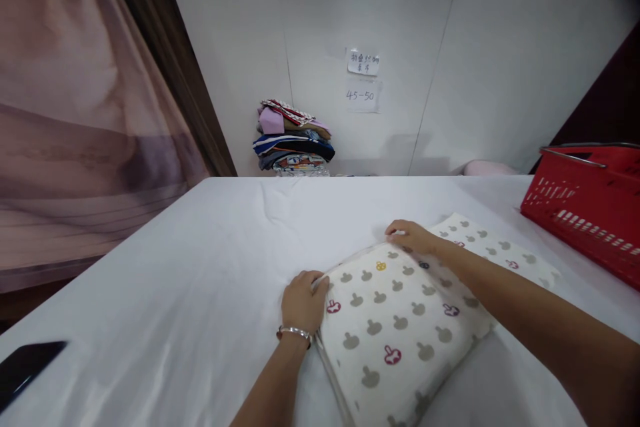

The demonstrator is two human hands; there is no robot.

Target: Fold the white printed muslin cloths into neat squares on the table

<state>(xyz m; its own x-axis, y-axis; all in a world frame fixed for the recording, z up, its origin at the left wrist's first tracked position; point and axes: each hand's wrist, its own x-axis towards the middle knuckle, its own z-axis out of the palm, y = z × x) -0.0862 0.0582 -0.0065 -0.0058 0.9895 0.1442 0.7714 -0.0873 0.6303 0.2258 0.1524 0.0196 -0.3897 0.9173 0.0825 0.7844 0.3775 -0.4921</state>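
Note:
A white cloth [395, 320] printed with grey, red and yellow mushroom shapes lies folded in layers on the white-covered table [190, 293]. My left hand [304, 301], a silver bracelet on its wrist, pinches the cloth's left corner between thumb and fingers. At the far edge of the cloth, the curled fingers of my right hand [411, 237] hold the fabric. Part of the same patterned fabric spreads out to the right, beyond my right forearm.
A red plastic basket [590, 207] stands at the table's right side. Beyond the far edge rises a stack of folded fabrics [295, 140] against the wall. A dark phone-like object [30, 370] lies at the near left. Pink curtains [75, 113] hang on the left.

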